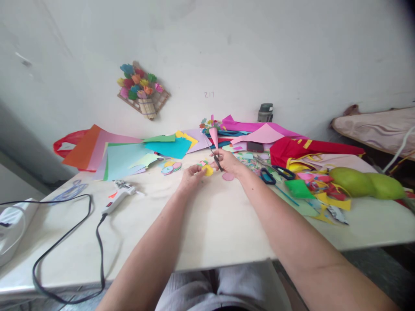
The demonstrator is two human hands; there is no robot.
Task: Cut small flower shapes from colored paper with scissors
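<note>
Between the fingertips of my left hand is a small yellow paper piece with a rounded outline. My right hand is closed around a pair of dark-handled scissors, blades pointing up and away from me. Whether the blades touch the yellow paper I cannot tell. A pink paper circle lies on the table just below my right hand. Left of my hands is a small group of cut paper circles. Just beyond the scissors a pink paper cone holds small colourful paper shapes.
A glue gun with a looping black cord lies left. Coloured sheets spread along the back. On the right are more scissors, paper scraps, a red cloth and green fruits. A dark bottle stands by the wall.
</note>
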